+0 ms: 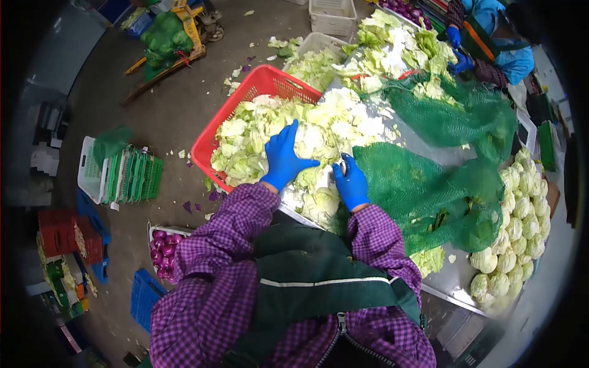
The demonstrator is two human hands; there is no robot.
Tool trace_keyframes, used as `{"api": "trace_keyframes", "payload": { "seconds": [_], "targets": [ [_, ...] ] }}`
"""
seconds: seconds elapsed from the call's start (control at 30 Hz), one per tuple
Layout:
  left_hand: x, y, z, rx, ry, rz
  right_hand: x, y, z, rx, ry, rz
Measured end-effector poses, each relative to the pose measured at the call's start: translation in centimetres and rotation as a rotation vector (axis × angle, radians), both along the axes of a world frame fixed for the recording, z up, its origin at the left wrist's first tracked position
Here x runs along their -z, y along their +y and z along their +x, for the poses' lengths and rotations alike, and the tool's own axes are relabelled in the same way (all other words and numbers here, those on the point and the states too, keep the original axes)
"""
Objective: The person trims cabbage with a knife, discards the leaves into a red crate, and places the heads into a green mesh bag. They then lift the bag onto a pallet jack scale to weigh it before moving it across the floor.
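Note:
My left hand (283,156), in a blue glove, is open over loose cabbage leaves (245,132), thumb spread away from the fingers. Beside it, my right hand (351,183), also gloved in blue, is closed around what looks like a small knife (338,150); its thin blade points away from me and the handle is mostly hidden. Pale cabbage (322,205) lies between and below the hands. The leaves pile into a red plastic basket (205,144) at the table's left edge. Right of my right hand, a green mesh bag (405,190) spreads across the metal table (454,276).
Trimmed cabbages (518,214) are stacked at the table's right end. Across the table, a co-worker's blue-gloved hand (461,62) is near more leaves. A crate of purple onions (164,251) stands on the floor at left, near green crates (135,175). A yellow pallet jack (187,30) stands farther back.

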State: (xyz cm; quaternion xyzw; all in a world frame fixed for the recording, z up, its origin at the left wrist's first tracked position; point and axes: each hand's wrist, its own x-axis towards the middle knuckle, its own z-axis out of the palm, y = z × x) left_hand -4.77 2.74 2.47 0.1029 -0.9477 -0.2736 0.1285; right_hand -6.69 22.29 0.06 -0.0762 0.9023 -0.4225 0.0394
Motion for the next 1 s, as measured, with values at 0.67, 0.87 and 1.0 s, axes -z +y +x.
{"api": "trace_keyframes", "payload": {
  "seconds": [0.67,0.87,1.0],
  "targets": [
    [0.2,1.9,-5.0,0.008,-0.131,-0.095,2.4,-2.7,-4.1,-0.141,0.253,0.455],
    [-0.2,1.0,-6.0,0.056,-0.134,-0.046,0.1,-3.2,-4.6,-0.138,-0.027,0.420],
    [-0.1,1.1,-5.8,0.111,-0.154,-0.037,3.4,-2.0,-3.3,-0.102,0.102,0.349]
  ]
}}
